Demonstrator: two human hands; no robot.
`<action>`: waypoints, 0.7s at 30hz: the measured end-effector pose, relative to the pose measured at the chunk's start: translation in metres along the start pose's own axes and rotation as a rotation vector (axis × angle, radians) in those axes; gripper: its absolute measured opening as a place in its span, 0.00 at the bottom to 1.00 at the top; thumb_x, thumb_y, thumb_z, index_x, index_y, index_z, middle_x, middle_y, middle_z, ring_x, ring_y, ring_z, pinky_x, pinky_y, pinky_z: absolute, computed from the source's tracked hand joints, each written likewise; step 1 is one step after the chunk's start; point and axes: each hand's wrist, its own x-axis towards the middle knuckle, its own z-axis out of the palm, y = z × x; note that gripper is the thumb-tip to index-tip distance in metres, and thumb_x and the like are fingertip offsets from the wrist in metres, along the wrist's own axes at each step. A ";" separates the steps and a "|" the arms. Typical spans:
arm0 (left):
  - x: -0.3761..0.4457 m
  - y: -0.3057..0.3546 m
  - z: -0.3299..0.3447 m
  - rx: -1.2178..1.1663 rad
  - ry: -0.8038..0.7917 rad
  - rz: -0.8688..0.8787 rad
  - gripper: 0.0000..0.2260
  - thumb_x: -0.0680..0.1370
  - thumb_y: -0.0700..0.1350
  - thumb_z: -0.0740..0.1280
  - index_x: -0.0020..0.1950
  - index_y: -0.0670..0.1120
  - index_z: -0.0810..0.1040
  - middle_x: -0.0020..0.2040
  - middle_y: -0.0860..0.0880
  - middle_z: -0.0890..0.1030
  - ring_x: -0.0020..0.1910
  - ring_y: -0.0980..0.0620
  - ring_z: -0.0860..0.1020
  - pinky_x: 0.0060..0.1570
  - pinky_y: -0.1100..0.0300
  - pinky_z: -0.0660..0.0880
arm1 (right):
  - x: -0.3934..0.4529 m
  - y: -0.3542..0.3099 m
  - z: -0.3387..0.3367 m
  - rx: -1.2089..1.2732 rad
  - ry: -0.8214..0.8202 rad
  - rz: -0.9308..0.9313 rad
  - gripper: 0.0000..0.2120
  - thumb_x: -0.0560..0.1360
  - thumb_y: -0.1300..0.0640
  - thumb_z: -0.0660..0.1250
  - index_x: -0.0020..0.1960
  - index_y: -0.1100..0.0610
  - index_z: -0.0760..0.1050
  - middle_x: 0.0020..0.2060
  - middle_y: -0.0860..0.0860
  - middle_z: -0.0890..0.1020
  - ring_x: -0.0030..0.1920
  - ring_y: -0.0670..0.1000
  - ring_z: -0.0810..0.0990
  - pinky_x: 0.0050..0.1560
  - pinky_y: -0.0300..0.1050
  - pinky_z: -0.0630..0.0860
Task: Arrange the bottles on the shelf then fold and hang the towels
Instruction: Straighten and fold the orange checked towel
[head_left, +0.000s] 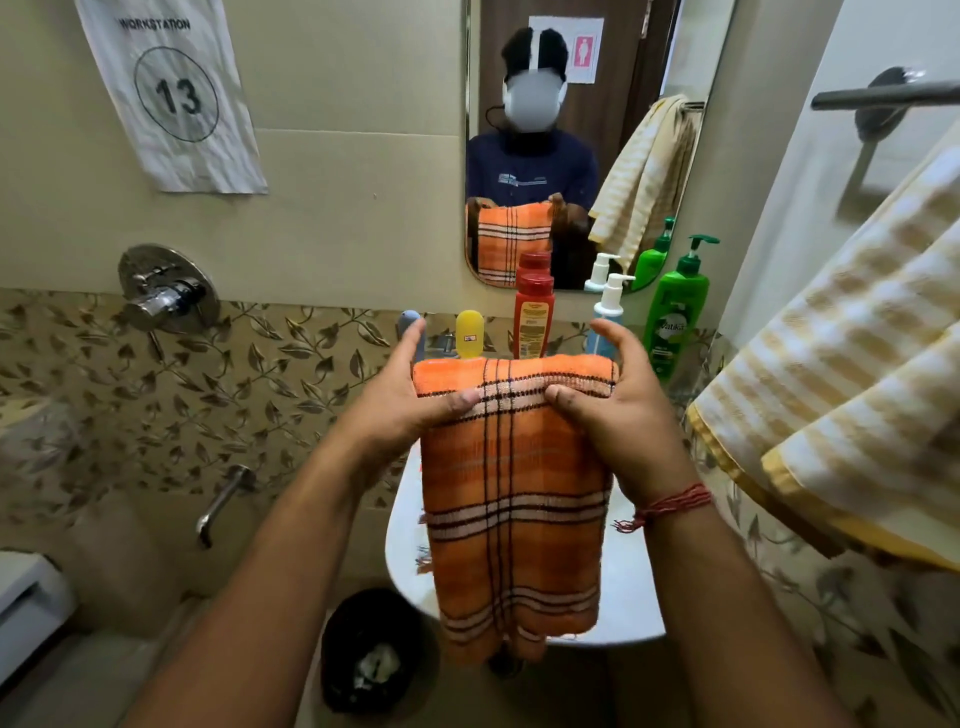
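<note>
Here, the left hand (400, 395) and right hand (618, 410) each pinch the folded top edge of an orange checked towel (514, 499), which hangs above the white basin (405, 540). Farther off, bottles (533, 317) line the shelf below the mirror (597, 78).

The light is soft, warm and even, with no hard shadows on the wall tiles; its source is not in view. Between the two hands the orange towel (511, 483) is sharp, its weave and dark stripes clear. Left of the left hand (402, 400) the chrome tap valve (166, 291) carries small bright glints. Right of the right hand (621, 410) the yellow striped towel (857, 374) is blurred, close to the lens. Straight lines bow near the frame edges, and the lower corners are dim and soft.
</note>
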 end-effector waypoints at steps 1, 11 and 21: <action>0.000 0.002 -0.004 0.015 -0.042 -0.024 0.52 0.66 0.44 0.81 0.81 0.62 0.53 0.68 0.45 0.76 0.63 0.50 0.79 0.60 0.56 0.75 | 0.000 0.002 0.001 -0.053 0.022 0.007 0.37 0.71 0.60 0.76 0.73 0.45 0.63 0.62 0.51 0.76 0.60 0.53 0.78 0.62 0.59 0.77; 0.012 0.013 0.010 0.585 0.280 0.082 0.35 0.77 0.38 0.71 0.79 0.56 0.61 0.71 0.46 0.75 0.69 0.44 0.74 0.67 0.41 0.74 | -0.004 -0.006 0.011 -0.318 0.128 -0.082 0.33 0.74 0.55 0.74 0.75 0.49 0.64 0.56 0.49 0.79 0.57 0.49 0.78 0.59 0.50 0.79; 0.015 0.018 0.004 0.388 0.360 0.279 0.30 0.78 0.35 0.69 0.76 0.56 0.66 0.67 0.47 0.76 0.65 0.46 0.76 0.64 0.46 0.77 | 0.002 -0.004 0.012 -0.001 0.095 -0.156 0.30 0.74 0.68 0.70 0.70 0.47 0.68 0.58 0.47 0.79 0.60 0.48 0.80 0.61 0.55 0.79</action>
